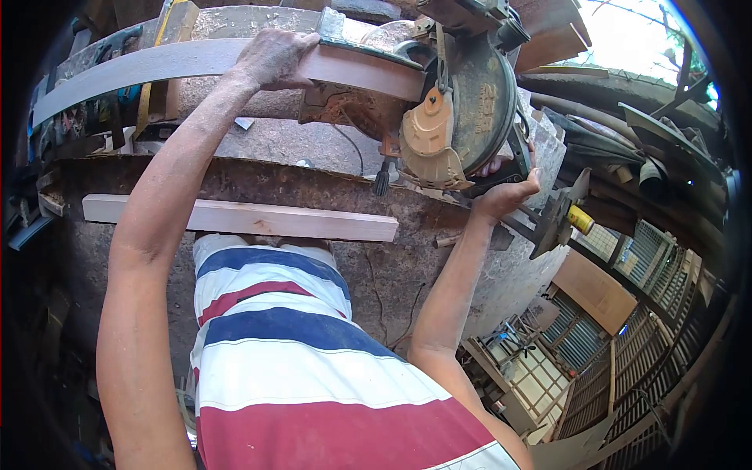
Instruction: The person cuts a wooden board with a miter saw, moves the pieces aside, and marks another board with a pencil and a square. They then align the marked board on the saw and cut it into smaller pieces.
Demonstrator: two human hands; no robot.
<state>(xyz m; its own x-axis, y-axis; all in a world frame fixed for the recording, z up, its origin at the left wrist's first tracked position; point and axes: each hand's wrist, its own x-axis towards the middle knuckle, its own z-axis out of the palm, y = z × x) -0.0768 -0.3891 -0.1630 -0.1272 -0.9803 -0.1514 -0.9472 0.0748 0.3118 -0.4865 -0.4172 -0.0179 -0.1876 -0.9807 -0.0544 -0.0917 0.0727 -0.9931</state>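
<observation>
A long pale board (180, 60) lies across the saw's base at the top, its right end under the blade guard. My left hand (276, 59) is wrapped over the board, left of the saw. The miter saw (489, 110) has a round dusty housing and an orange-brown guard (429, 129). My right hand (509, 192) is at the saw's handle, right of the housing, its fingers curled round it and partly hidden. A second pale wood piece (258, 218) rests in front of my body, below the bench edge.
Sawdust covers the workbench (258, 141). A yellow-labelled can (580, 219) is beyond my right hand. Tools and clamps crowd the far left. Dark pipes and cloths lie at the right, above a slatted wooden structure (650, 352).
</observation>
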